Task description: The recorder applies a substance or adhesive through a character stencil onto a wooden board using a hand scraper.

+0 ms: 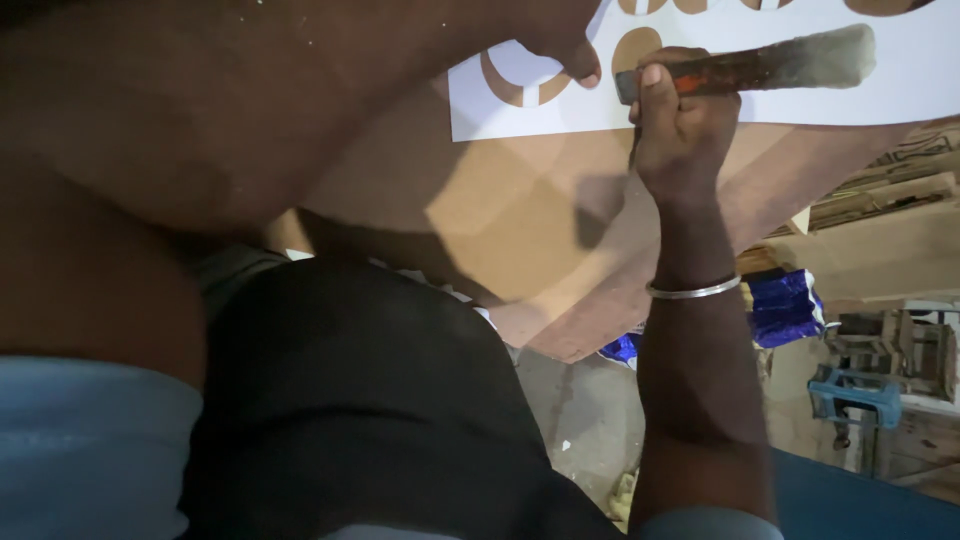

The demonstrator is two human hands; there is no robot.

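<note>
We've got one white stencil sheet [760,95] flat on the brown board [520,230]; our right hand [680,120] fingers wrap one worn-handled tool [770,62], left hand [565,45] fingers press the sheet.

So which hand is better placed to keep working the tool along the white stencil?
Probably the right hand: it grips the tool over the white stencil. The left hand only presses the sheet.

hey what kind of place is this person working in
Probably a carpentry or sign-making workshop. A white cut-out stencil sheet lies on a brown wooden board, the right hand grips a worn tool there, and stacked timber sits behind.
</note>
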